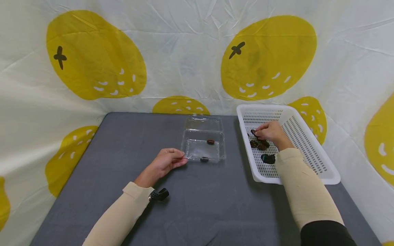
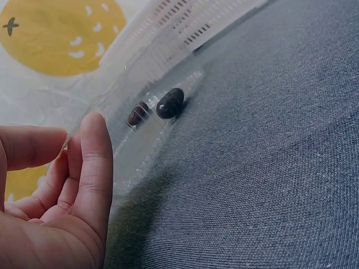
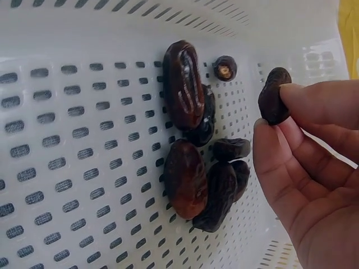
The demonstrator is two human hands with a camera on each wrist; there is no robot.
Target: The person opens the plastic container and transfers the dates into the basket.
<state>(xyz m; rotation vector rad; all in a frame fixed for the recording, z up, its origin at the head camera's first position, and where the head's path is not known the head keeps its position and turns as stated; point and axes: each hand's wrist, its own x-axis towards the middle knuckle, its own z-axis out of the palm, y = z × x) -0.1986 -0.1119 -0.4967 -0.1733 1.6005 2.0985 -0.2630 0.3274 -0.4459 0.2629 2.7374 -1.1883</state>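
My left hand (image 1: 167, 160) pinches the near left rim of a clear plastic clamshell box (image 1: 197, 149), which lies with its lid folded back. Inside the box are a brown date (image 1: 210, 141) and a dark date (image 1: 204, 159), set apart from each other. Over at the right, my right hand (image 1: 272, 133) reaches into a white slotted basket (image 1: 260, 108). Between thumb and fingertips it holds a small dark date (image 3: 275, 95), raised above the basket floor. Several more dates lie loosely clustered below, among them a long glossy one (image 3: 183, 84) and a reddish-brown one (image 3: 186, 179).
Both containers stand on a dark grey cloth-covered table (image 1: 197, 205), the basket to the right of the box. Behind and beside the table hangs a white curtain (image 1: 184, 65) with yellow fruit prints. A black strap (image 1: 160, 194) sticks out from the left wrist.
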